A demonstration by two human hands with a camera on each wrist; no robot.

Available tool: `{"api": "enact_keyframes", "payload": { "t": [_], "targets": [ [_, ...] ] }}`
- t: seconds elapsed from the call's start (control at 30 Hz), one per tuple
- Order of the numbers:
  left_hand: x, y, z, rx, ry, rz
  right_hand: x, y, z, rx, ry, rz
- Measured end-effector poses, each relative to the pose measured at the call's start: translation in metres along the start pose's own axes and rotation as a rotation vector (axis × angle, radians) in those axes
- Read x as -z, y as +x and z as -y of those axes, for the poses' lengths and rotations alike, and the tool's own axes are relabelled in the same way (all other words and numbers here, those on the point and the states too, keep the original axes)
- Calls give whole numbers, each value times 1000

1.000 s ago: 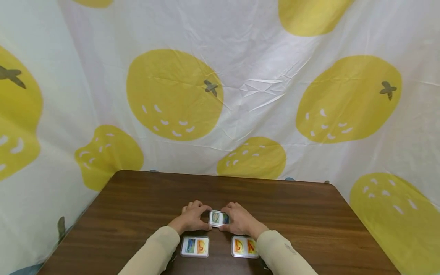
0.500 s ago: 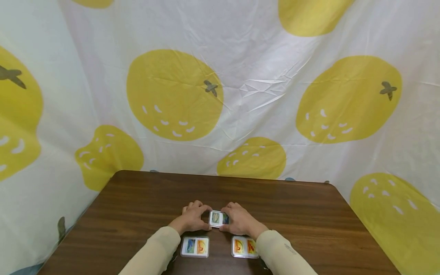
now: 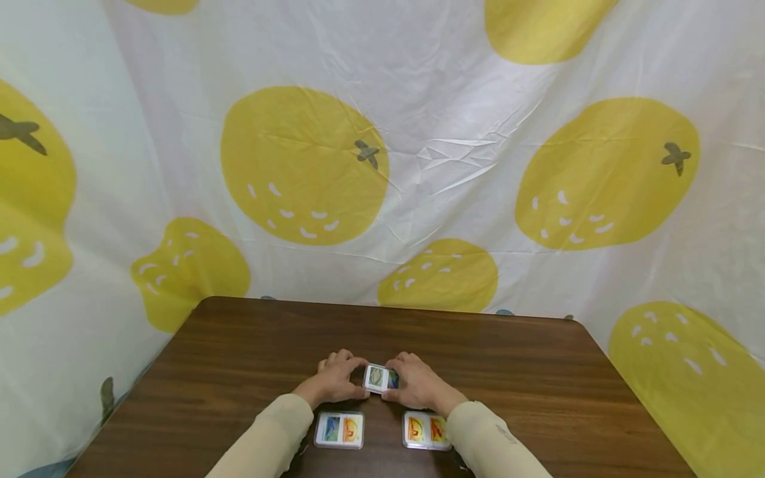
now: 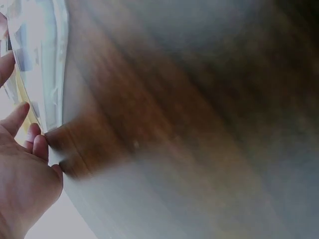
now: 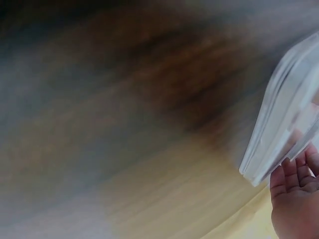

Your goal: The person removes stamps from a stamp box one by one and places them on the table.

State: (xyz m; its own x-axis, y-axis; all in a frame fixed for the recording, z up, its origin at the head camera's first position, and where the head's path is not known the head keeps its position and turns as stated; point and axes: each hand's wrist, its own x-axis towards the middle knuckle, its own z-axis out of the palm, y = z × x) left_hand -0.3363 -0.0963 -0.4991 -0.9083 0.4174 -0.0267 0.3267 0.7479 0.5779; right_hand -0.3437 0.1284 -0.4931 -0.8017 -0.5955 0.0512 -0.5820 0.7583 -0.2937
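**Both hands grip one small card case at mid-surface**

The fingers (image 3: 354,363) of the left hand (image 3: 332,382) and those of the right hand (image 3: 416,382) curl round opposite ends of a clear card case (image 3: 381,378), held low over the surface (image 3: 239,358). An even pinch from both sides, thumbs on the near edge, should keep it level. Two more card cases lie just beside the wrists, the left card case (image 3: 339,429) and the right card case (image 3: 425,429), near the front edge. Bare wood extends ahead and to both sides; the lemon-print cloth (image 3: 382,146) hangs behind the far edge.
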Motion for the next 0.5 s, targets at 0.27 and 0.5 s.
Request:
{"api": "enact_keyframes", "payload": {
  "t": [0.27,0.5],
  "targets": [
    [0,1,3,4,-18,-9,0,0,-2,0,-17,-4],
    [-2,1,2,-3,-18,-12,0,0,-1,17,-76,-5]
  ]
}}
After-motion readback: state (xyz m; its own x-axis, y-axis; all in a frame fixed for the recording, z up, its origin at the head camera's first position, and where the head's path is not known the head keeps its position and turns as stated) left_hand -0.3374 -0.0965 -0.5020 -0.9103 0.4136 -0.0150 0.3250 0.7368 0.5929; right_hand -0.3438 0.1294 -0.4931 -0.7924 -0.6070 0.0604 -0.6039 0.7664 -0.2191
